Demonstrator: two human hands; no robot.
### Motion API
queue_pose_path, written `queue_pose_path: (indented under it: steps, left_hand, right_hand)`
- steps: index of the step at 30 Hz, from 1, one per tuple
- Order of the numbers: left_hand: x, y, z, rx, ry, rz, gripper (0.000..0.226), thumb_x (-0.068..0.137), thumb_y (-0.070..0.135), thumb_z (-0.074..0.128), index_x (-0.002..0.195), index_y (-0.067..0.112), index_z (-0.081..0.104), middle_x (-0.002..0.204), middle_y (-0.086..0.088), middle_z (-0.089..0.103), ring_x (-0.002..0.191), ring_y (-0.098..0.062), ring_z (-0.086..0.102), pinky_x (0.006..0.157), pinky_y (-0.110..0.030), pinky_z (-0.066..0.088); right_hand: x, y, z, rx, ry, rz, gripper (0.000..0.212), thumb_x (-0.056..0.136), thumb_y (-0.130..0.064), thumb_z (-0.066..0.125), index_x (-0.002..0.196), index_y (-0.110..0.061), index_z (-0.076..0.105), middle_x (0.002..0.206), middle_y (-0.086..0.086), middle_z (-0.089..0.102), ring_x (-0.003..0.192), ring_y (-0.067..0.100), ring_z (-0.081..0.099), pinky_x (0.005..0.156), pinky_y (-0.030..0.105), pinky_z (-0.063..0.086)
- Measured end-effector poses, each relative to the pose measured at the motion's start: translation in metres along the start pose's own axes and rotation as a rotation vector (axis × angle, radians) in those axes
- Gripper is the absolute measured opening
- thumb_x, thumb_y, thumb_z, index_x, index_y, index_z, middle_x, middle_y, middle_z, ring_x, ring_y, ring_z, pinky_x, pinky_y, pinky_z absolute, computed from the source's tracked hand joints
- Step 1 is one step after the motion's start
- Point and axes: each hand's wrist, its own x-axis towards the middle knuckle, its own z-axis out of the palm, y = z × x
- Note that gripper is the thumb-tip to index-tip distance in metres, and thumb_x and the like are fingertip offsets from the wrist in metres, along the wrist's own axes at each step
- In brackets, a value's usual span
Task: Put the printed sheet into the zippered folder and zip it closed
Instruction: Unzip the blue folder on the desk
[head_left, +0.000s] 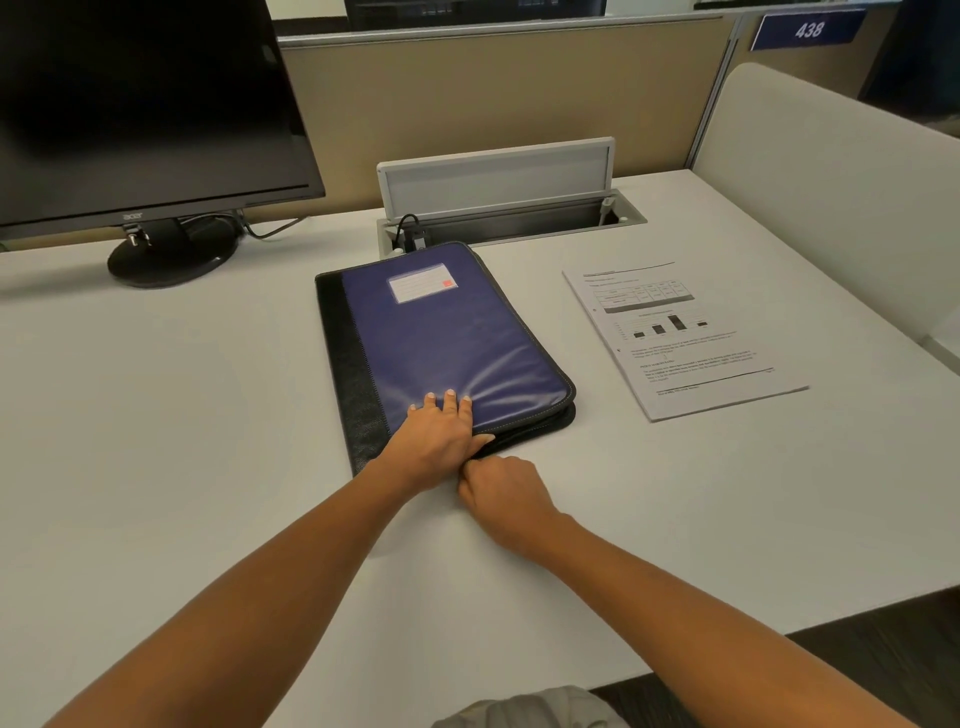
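Note:
A blue zippered folder (441, 338) with a black spine and a white label lies flat in the middle of the white desk (156, 415). My left hand (434, 441) presses its near edge with straight fingers. My right hand (501, 491) sits right beside it at the folder's near edge, fingers curled and pinching at the zipper; the pull itself is hidden under the fingers. The printed sheet (680, 332), with a table, a bar chart and text, lies flat on the desk to the right of the folder, apart from it.
A black monitor (145, 104) on a round stand fills the back left. Behind the folder a cable box (498, 208) in the desk stands with its lid up. A beige partition (831, 182) bounds the right side. The desk's front edge runs near my arms.

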Motion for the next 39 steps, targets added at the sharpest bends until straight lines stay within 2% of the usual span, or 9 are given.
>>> queue_pose_path:
  steps: [6, 9, 12, 15, 18, 21, 30, 33, 39]
  left_hand:
    - [-0.004, -0.005, 0.001, -0.059, 0.081, 0.007, 0.07, 0.093, 0.053, 0.031, 0.147, 0.011, 0.015, 0.155, -0.013, 0.019, 0.141, -0.033, 0.021, 0.113, -0.044, 0.025]
    - [-0.015, -0.019, 0.004, -0.322, 0.177, 0.055, 0.058, 0.095, 0.044, 0.038, 0.144, 0.014, 0.03, 0.153, -0.007, 0.027, 0.142, -0.025, 0.023, 0.114, -0.038, 0.022]
    - [-0.032, -0.042, 0.009, -0.532, 0.225, 0.015, 0.047, 0.096, 0.034, 0.043, 0.138, 0.015, 0.041, 0.152, -0.004, 0.031, 0.143, -0.019, 0.021, 0.117, -0.036, 0.014]
    - [-0.055, -0.064, 0.022, -0.496, 0.221, -0.065, 0.057, 0.091, 0.043, 0.049, 0.141, 0.019, 0.037, 0.155, -0.002, 0.024, 0.145, -0.022, 0.012, 0.117, -0.04, 0.01]
    - [-0.074, -0.073, 0.036, -0.385, 0.134, -0.118, 0.077, 0.084, 0.054, 0.052, 0.147, 0.022, 0.02, 0.158, 0.0, 0.008, 0.146, -0.022, 0.006, 0.117, -0.038, 0.015]
    - [-0.078, -0.069, 0.042, -0.327, 0.156, -0.148, 0.071, 0.091, 0.049, 0.043, 0.148, 0.017, 0.015, 0.158, -0.003, 0.006, 0.146, -0.022, 0.009, 0.115, -0.035, 0.02]
    - [-0.074, -0.06, 0.038, -0.059, 0.101, -0.136, 0.058, 0.1, 0.035, 0.023, 0.147, 0.004, 0.008, 0.156, -0.018, 0.01, 0.143, -0.034, 0.015, 0.112, -0.037, 0.027]
    - [-0.072, -0.062, 0.035, -0.057, 0.079, -0.12, 0.058, 0.1, 0.035, 0.023, 0.147, 0.003, 0.009, 0.155, -0.019, 0.012, 0.143, -0.035, 0.015, 0.112, -0.037, 0.026]
    - [-0.07, -0.064, 0.032, 0.023, 0.054, -0.092, 0.058, 0.1, 0.037, 0.02, 0.146, 0.002, 0.01, 0.155, -0.02, 0.014, 0.141, -0.037, 0.019, 0.111, -0.038, 0.028]
  right_hand:
    - [0.0, 0.002, 0.0, 0.024, 0.008, -0.014, 0.032, 0.097, -0.02, 0.032, 0.102, -0.001, 0.057, 0.102, 0.02, 0.066, 0.087, 0.036, 0.061, 0.07, 0.039, 0.04]
    - [0.0, 0.0, -0.002, -0.026, 0.0, 0.004, 0.033, 0.098, -0.021, 0.029, 0.103, -0.004, 0.056, 0.103, 0.016, 0.066, 0.091, 0.034, 0.06, 0.066, 0.032, 0.03]
    - [0.0, -0.001, -0.001, -0.065, -0.006, 0.044, 0.034, 0.099, -0.021, 0.026, 0.102, -0.005, 0.056, 0.101, 0.014, 0.066, 0.09, 0.032, 0.061, 0.066, 0.029, 0.031]
    - [0.002, 0.0, 0.003, -0.133, -0.033, 0.038, 0.025, 0.097, -0.012, 0.031, 0.099, -0.004, 0.055, 0.099, 0.016, 0.065, 0.085, 0.034, 0.058, 0.054, 0.029, 0.027]
    - [0.002, -0.003, 0.004, -0.2, -0.078, 0.02, 0.017, 0.093, -0.003, 0.038, 0.1, -0.002, 0.053, 0.097, 0.016, 0.065, 0.077, 0.034, 0.054, 0.045, 0.025, 0.012]
    - [0.002, -0.007, 0.004, -0.221, -0.089, 0.0, 0.016, 0.091, 0.001, 0.04, 0.101, -0.001, 0.053, 0.097, 0.018, 0.065, 0.069, 0.029, 0.044, 0.045, 0.024, 0.011]
    - [0.006, -0.028, 0.015, -0.261, -0.098, -0.103, 0.019, 0.09, 0.003, 0.043, 0.106, 0.0, 0.053, 0.1, 0.018, 0.065, 0.088, 0.035, 0.06, 0.045, 0.025, 0.017]
    - [0.009, -0.037, 0.02, -0.241, -0.062, -0.144, 0.019, 0.091, 0.001, 0.042, 0.106, 0.001, 0.053, 0.1, 0.02, 0.065, 0.088, 0.037, 0.061, 0.059, 0.03, 0.033]
    - [0.011, -0.04, 0.023, -0.2, -0.041, -0.142, 0.019, 0.094, -0.004, 0.039, 0.106, 0.0, 0.053, 0.101, 0.02, 0.065, 0.089, 0.037, 0.061, 0.064, 0.033, 0.036]
